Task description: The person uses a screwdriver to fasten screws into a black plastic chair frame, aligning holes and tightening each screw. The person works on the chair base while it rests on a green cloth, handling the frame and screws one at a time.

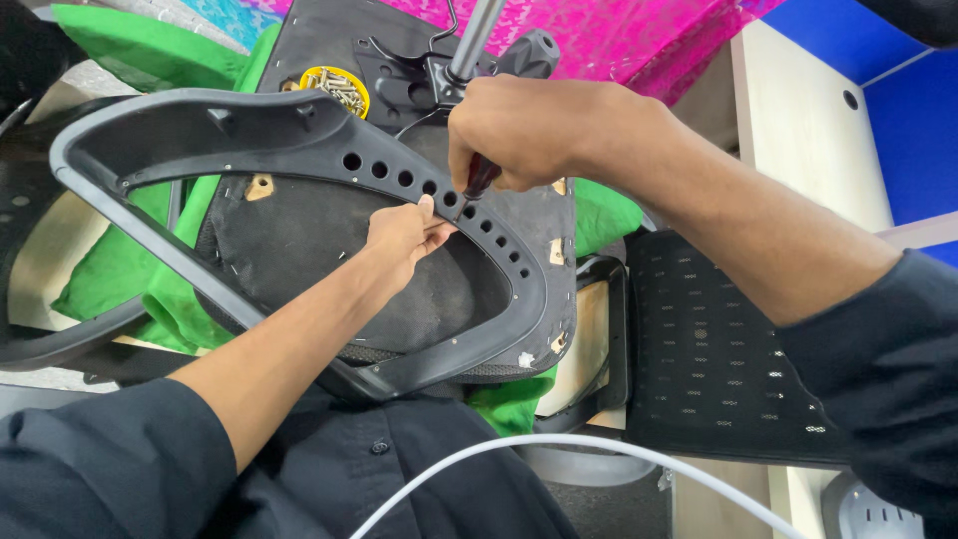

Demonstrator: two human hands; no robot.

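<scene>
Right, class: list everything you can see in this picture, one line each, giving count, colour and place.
Plastic chair frame: one, dark grey, row of round holes, across the middle.
Upturned seat base: one, black, under the frame.
Screwdriver: one, dark handle, at a frame hole.
Dish of screws: one, yellow, on the seat base, top centre.
Metal column: one, silver, top centre.
Green cloth: one, under the seat.
Pink cloth: one, top.
Mesh panel: one, black, right.
Cable: one, white, bottom.
Left hand: steadies the frame's inner edge.
Right hand: grips the screwdriver.
</scene>
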